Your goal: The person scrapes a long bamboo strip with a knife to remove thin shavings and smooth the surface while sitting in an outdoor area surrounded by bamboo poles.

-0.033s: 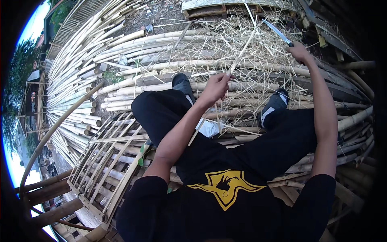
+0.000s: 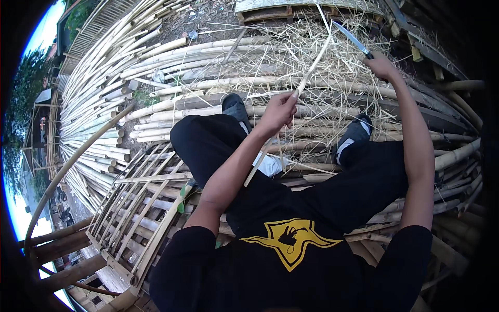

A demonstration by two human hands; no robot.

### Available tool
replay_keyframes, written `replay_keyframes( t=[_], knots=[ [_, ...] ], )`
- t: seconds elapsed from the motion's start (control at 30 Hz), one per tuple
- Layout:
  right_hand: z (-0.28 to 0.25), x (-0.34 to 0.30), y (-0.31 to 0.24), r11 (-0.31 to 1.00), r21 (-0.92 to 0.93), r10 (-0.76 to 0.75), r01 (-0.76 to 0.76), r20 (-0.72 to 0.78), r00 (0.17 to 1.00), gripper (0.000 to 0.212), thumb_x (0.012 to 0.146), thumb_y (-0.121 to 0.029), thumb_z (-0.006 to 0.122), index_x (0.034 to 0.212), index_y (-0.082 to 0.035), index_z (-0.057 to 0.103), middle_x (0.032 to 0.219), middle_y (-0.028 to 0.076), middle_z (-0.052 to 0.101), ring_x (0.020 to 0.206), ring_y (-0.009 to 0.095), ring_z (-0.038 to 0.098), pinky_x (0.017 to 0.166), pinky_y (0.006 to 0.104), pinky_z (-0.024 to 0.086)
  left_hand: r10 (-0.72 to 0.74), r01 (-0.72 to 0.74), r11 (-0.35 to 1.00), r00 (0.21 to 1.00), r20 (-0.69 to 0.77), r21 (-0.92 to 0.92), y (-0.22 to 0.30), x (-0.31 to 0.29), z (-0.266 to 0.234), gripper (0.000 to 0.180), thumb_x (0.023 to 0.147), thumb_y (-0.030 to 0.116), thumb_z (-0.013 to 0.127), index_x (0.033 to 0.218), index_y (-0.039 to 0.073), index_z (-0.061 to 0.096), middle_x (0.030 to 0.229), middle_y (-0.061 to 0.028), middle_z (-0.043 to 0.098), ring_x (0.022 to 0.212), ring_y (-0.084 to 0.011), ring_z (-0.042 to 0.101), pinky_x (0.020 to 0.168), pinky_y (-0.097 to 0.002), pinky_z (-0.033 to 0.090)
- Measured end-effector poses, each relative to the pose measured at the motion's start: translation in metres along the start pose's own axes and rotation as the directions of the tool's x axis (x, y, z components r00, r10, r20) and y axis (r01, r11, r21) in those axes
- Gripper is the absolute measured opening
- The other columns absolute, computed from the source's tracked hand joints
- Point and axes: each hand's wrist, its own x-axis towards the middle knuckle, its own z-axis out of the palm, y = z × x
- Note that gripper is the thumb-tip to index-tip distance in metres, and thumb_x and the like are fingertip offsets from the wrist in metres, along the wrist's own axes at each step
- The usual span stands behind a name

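In the head view the left hand [image 2: 278,112] is closed around a thin bamboo strip [image 2: 312,67] that rises slanting up over the knees, its lower end crossing the lap. The right hand [image 2: 381,66], raised well apart, grips a knife [image 2: 351,37] whose blade points up-left near the strip's tip. Bamboo poles [image 2: 156,78] and loose shavings [image 2: 291,47] crowd ahead; a lattice frame [image 2: 135,208] hems the left side
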Motion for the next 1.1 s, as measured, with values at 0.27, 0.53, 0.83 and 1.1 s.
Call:
replay_keyframes(
  t=[0.27, 0.53, 0.83, 1.1],
  knots=[
    [0.048, -0.053, -0.136, 0.840, 0.541, -0.078, -0.037, 0.188, 0.979, 0.033, 0.088, -0.035, 0.062, 0.075, -0.006, 0.054, 0.052, -0.005, 0.042, 0.040, 0.005, 0.035, 0.037, 0.0240, 0.025, 0.082, -0.090, 0.985, 0.995, -0.056, -0.145, 0.019, 0.017, 0.002, 0.029, 0.096, 0.026, 0.050, 0.109, 0.001, 0.058, 0.060, 0.0012, 0.048, 0.040, -0.0044, 0.043, 0.037, -0.0202, 0.044],
    [0.049, -0.039, -0.136, 0.595, 0.803, -0.063, 0.022, 0.020, 0.998, 0.028, 0.088, -0.029, 0.064, 0.074, -0.008, 0.051, 0.053, -0.007, 0.042, 0.037, 0.002, 0.031, 0.035, 0.0201, 0.020, 0.049, -0.023, 0.969, 0.994, 0.099, -0.247, 0.034, 0.010, 0.018, 0.040, 0.098, 0.034, 0.046, 0.116, -0.001, 0.053, 0.063, -0.0013, 0.051, 0.044, -0.0067, 0.050, 0.042, -0.0217, 0.047],
    [0.012, -0.030, -0.101, 0.501, 0.865, 0.075, 0.042, -0.092, 0.993, 0.030, 0.089, -0.030, 0.061, 0.071, -0.009, 0.049, 0.055, -0.003, 0.044, 0.040, 0.005, 0.036, 0.036, 0.0219, 0.026, 0.015, -0.021, 0.999, 0.990, 0.140, 0.039, 0.028, 0.001, 0.004, 0.034, 0.099, 0.031, 0.043, 0.099, -0.001, 0.054, 0.062, 0.0004, 0.050, 0.039, -0.0064, 0.046, 0.037, -0.0210, 0.042],
    [0.026, -0.060, -0.112, 0.983, 0.131, -0.091, 0.126, -0.245, 0.965, 0.045, 0.090, -0.045, 0.052, 0.090, -0.001, 0.058, 0.067, 0.013, 0.056, 0.065, 0.025, 0.055, 0.061, 0.0384, 0.040, -0.005, 0.009, 0.995, 0.999, 0.046, -0.094, 0.023, 0.004, -0.001, 0.028, 0.100, 0.028, 0.041, 0.098, 0.004, 0.055, 0.059, 0.0075, 0.034, 0.045, -0.0018, 0.027, 0.039, -0.0191, 0.021]
  ],
)
